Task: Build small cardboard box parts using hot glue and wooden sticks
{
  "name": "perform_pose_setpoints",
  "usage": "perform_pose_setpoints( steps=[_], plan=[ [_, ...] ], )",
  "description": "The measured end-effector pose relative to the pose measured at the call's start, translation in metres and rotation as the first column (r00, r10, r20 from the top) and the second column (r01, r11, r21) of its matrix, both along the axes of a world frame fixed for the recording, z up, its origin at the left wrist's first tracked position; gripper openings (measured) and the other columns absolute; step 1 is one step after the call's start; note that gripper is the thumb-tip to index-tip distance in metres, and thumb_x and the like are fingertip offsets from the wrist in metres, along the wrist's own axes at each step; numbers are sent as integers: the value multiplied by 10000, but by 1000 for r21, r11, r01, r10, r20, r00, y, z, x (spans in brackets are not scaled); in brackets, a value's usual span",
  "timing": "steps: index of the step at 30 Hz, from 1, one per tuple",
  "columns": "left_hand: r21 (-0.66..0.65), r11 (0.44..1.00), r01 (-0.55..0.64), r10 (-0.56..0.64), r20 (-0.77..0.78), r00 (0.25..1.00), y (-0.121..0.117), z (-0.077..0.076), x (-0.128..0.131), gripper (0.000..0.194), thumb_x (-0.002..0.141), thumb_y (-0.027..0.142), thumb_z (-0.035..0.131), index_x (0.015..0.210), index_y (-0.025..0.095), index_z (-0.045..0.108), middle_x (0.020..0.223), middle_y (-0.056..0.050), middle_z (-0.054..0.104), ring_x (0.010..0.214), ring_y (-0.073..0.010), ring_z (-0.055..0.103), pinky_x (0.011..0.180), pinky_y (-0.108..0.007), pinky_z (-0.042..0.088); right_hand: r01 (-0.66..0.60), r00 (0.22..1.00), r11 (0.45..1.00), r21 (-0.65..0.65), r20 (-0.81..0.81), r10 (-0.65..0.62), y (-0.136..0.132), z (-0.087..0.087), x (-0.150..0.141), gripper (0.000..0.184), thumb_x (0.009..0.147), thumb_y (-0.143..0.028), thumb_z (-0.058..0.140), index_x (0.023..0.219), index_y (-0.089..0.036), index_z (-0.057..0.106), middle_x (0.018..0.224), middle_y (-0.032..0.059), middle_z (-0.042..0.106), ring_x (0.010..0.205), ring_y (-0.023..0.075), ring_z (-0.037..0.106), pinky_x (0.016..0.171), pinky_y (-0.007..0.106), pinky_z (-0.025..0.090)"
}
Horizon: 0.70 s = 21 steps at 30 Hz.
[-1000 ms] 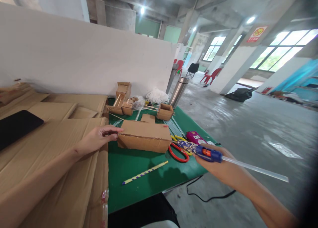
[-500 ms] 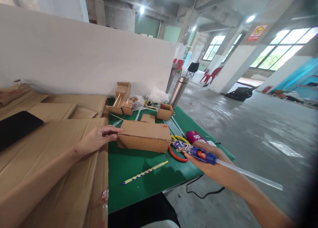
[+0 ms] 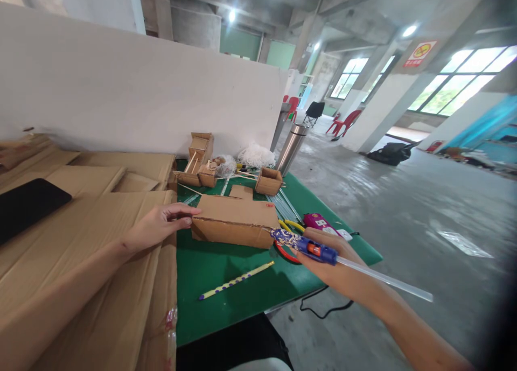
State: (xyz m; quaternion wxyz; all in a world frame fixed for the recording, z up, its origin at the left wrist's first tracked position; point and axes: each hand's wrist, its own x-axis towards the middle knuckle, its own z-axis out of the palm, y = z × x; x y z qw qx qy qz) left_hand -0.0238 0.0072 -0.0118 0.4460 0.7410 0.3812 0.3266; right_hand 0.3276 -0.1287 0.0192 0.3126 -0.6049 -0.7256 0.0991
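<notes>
My left hand (image 3: 161, 224) pinches the left end of a flat cardboard box (image 3: 236, 220) lying on the green table (image 3: 226, 301). My right hand (image 3: 335, 263) is closed round a patterned hot glue gun (image 3: 301, 243) with a clear glue stick (image 3: 383, 278) sticking out behind. The gun's nozzle points at the box's right front corner, close to it. Red-handled scissors (image 3: 286, 252) lie partly hidden under the gun.
Large cardboard sheets (image 3: 81, 242) and a black phone (image 3: 28, 201) lie at left. A dotted yellow pencil (image 3: 236, 280) lies in front. Small cardboard boxes (image 3: 267, 181), a steel flask (image 3: 291, 147), clear glue sticks and a pink tape dispenser (image 3: 319, 221) stand behind. A white partition rises behind.
My right hand has carried the glue gun leftward toward the box's right front corner. The left hand and the box have stayed put.
</notes>
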Motion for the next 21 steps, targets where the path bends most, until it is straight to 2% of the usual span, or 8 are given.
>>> perform_pose_setpoints(
  steps=[4, 7, 11, 16, 21],
  plan=[
    [-4, 1000, -1, 1, 1, 1000, -1, 0, 0, 332, 785, 449, 732, 1045, 249, 780, 1128, -50, 757, 1013, -260, 703, 865, -376, 615, 22, 1000, 999, 30, 15, -22, 2, -2, 0, 216, 831, -398, 590, 728, -253, 713, 738, 54, 726, 699, 252, 707, 600, 332, 590],
    [-4, 1000, -2, 2, -1, 1000, -1, 1, 0, 323, 784, 442, 737, 1038, 248, 783, 1132, -52, 757, 1031, -264, 698, 879, -379, 609, 27, 999, 999, 46, 34, -28, 2, -6, 1, 219, 822, -413, 593, 752, -252, 723, 777, 61, 741, 747, 260, 721, 665, 349, 605],
    [-3, 1000, -2, 2, -2, 1000, 0, 1, 0, 335, 780, 459, 738, 1036, 248, 782, 1141, -53, 756, 1029, -264, 699, 885, -381, 607, 141, 988, 983, 115, 47, -147, 1, -11, 2, 233, 768, -447, 628, 793, -240, 731, 834, 88, 757, 826, 304, 729, 722, 406, 611],
    [-3, 1000, -4, 4, -5, 1000, 0, 1, 0, 345, 773, 458, 742, 1042, 247, 782, 1125, -50, 759, 1011, -258, 702, 878, -378, 610, 46, 997, 997, 60, 57, -49, 1, -10, 1, 218, 831, -404, 585, 733, -247, 701, 747, 54, 731, 708, 244, 711, 637, 327, 582],
    [-3, 1000, -10, 10, -9, 1000, -1, 2, 1, 327, 774, 451, 742, 1031, 253, 785, 1121, -46, 762, 1017, -261, 701, 870, -379, 615, 83, 996, 995, 56, 31, -84, 1, -9, 0, 164, 800, -392, 617, 755, -259, 701, 780, 45, 742, 733, 245, 712, 669, 320, 582]
  ],
)
